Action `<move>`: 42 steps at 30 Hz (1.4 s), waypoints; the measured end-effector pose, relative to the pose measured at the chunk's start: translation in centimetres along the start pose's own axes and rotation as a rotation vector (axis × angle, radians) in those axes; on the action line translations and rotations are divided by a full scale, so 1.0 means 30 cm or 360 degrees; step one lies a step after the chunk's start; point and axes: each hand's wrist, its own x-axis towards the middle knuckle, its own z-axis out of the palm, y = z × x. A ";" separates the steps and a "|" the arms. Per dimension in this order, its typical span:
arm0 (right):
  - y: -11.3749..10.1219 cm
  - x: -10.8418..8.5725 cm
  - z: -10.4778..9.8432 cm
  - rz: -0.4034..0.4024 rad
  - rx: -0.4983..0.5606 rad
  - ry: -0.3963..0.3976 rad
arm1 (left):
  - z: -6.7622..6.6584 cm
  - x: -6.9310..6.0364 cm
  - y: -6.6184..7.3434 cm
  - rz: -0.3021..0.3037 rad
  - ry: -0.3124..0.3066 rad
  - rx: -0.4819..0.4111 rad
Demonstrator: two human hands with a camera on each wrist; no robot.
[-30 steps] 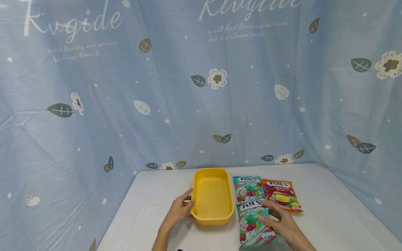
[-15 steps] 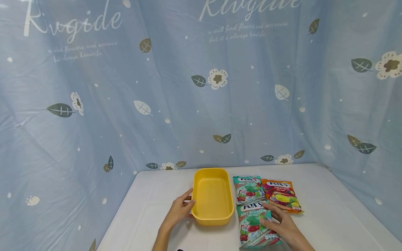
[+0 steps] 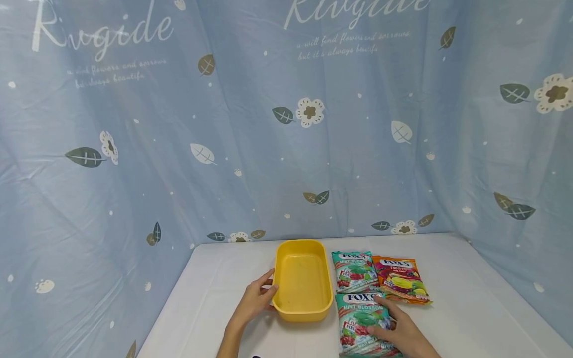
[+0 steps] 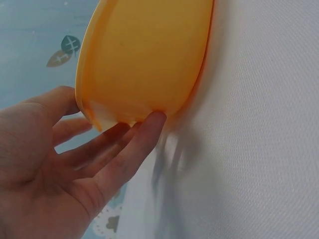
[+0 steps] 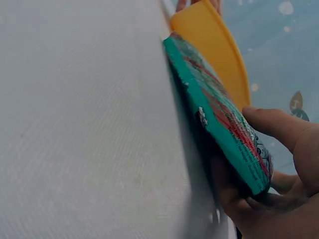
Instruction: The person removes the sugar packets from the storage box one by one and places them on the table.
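My left hand (image 3: 256, 301) holds the left side of an empty yellow plastic tray (image 3: 303, 314) on the table. In the left wrist view, the fingers (image 4: 112, 164) touch the tray's outer wall (image 4: 144, 59) and rim. My right hand (image 3: 401, 330) grips the right edge of a green mint blossom candy bag (image 3: 360, 318). In the right wrist view, the thumb (image 5: 271, 122) lies on top of this candy bag (image 5: 219, 114), with other fingers beneath its edge. Another green candy bag (image 3: 355, 273) lies just behind it, right of the tray.
An orange fruits candy bag (image 3: 401, 281) lies beside the far green bag, at its right. The white-covered table (image 3: 215, 278) meets a blue printed curtain (image 3: 250, 124) at the back and sides. A small dark object (image 3: 256, 356) shows at the bottom edge.
My right hand has drawn the near green candy bag slightly toward me and turned it straighter, so it overlaps the far bag less. The left hand and tray stay put.
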 end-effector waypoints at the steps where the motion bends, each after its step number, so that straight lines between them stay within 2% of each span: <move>1: 0.000 -0.002 0.002 0.0001 -0.0029 -0.0003 | -0.001 -0.002 0.003 -0.0001 0.0001 0.0000; 10: -0.041 -0.020 0.012 -0.0022 -0.0287 0.0004 | -0.006 -0.004 0.003 0.0002 0.0013 0.0044; 17: -0.032 -0.016 0.013 -0.0034 -0.0421 0.0035 | -0.001 -0.005 0.008 0.0001 0.0009 0.0006; 27: -0.041 -0.026 0.016 -0.0037 -0.0514 0.0058 | 0.003 -0.009 0.009 -0.0004 0.0017 0.0006; 31: -0.054 -0.042 -0.014 -0.0096 -0.0577 0.0097 | 0.004 -0.011 0.021 -0.0009 0.0015 0.0079; 36: -0.059 -0.051 -0.104 -0.0280 -0.0680 0.0272 | -0.002 -0.015 0.050 0.0034 0.0070 0.0268; 38: -0.047 -0.040 -0.142 -0.0413 -0.0750 0.0379 | -0.007 -0.022 0.055 0.0070 0.0119 0.0419; 42: 0.001 0.004 -0.210 -0.0718 -0.0990 0.0679 | -0.016 -0.045 0.056 0.0093 0.0203 0.0737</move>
